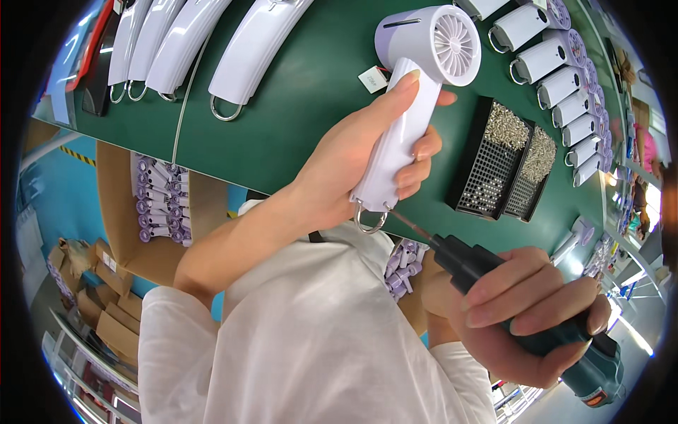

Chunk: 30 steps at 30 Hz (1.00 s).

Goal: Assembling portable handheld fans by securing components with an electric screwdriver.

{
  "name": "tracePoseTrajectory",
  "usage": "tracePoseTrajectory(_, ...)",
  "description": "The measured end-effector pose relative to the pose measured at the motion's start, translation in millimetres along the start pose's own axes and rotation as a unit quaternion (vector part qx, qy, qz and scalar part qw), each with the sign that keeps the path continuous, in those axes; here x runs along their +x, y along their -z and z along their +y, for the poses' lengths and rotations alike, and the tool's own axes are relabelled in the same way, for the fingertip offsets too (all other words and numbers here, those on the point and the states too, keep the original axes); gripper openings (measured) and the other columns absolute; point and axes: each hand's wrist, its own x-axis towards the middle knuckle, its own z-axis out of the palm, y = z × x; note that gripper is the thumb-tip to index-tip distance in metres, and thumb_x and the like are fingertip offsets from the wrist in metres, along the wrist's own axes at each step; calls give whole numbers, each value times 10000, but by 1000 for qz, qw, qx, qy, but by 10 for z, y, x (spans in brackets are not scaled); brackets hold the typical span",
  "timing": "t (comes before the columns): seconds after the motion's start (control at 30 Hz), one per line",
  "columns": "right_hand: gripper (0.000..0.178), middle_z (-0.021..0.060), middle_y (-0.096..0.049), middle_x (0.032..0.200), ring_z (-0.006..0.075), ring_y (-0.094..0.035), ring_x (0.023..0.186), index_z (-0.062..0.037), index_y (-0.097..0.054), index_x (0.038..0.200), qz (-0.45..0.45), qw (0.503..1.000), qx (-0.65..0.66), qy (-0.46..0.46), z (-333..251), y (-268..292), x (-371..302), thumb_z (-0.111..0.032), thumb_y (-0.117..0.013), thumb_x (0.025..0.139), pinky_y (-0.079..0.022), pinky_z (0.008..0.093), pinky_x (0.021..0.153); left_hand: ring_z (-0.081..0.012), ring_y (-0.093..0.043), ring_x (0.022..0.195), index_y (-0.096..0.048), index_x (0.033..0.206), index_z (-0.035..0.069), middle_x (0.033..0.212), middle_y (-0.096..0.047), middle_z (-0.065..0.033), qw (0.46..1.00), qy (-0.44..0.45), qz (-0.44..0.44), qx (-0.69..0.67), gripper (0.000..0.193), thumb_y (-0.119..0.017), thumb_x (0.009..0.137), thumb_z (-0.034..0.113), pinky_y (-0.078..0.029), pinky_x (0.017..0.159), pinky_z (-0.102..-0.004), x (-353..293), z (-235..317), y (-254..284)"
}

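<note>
A handheld fan point(398, 134), white and pale lilac with a round slotted head, is tilted in front of me with its head up. My left hand point(342, 145) wraps round its handle, thumb along the front. From the lower end of the handle hangs a metal ring point(370, 230). My right hand point(526, 304) is closed round a dark green electric screwdriver point(466, 261). Its thin bit points up and left, and the tip is at the handle's bottom beside the ring. Whether a screw sits at the tip is too small to tell.
Two black trays point(487, 173) with many small screws lie right on the green table point(268, 141). Several fans point(538, 60) line the far right; several curved white housings point(258, 53) lie far left. A cardboard box point(113, 191) of fans stands below the table edge.
</note>
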Motion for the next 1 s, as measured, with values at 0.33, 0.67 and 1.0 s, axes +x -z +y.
tracePoseTrajectory(0.33,247,69,-426,578,172,-380,310,-25,-361,998,-33,998,-37,22,113,-116,-82,-217,-478,895,-366,290,284,-71,-385,497,-403,1301,47,726,-450,7,1000,7,8,22,523,-334,990,461,-352,482,-230,-2,41,-31)
tracePoseTrajectory(0.67,266,149,-497,559,242,-502,351,-45,-272,907,-85,996,13,23,158,-78,-108,-88,-527,847,-488,337,329,-78,-398,525,-381,1328,38,731,-431,-9,1000,-2,13,-28,499,-325,1005,414,-351,485,-230,-135,79,-19)
tracePoseTrajectory(1.0,234,253,-604,767,319,-642,653,37,-528,894,-330,942,11,-56,-498,471,380,-193,-490,918,-567,414,611,-70,-460,617,-364,1321,60,808,-465,-14,983,34,108,145,408,-423,994,297,-396,546,-224,-116,-86,-230)
